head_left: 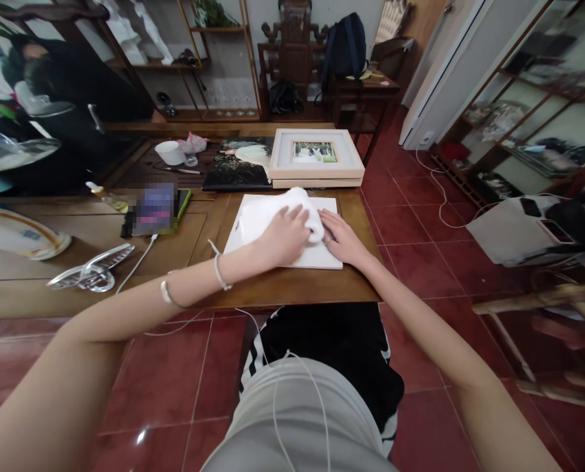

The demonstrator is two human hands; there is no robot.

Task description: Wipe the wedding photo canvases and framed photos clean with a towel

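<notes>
A white cloth (pixel 298 200) is bunched under my left hand (pixel 288 236), whose fingers are curled over it. The cloth lies on a flat white board (pixel 316 257), which rests near the front edge of the wooden table. At the board's right edge my right hand (pixel 340 237) lies with its fingers stretched out, pointing toward the cloth. It touches the board, and its fingertips are close to the cloth. Part of the board is hidden beneath the cloth and my left hand.
Behind the board are a framed photo (pixel 316 172) on another frame and a dark photo print (pixel 238 172). On the wooden table (pixel 194 229) to the left are a phone (pixel 154 208), a silver hair claw (pixel 95 269), a small dropper bottle (pixel 108 198) and a white cup (pixel 170 153).
</notes>
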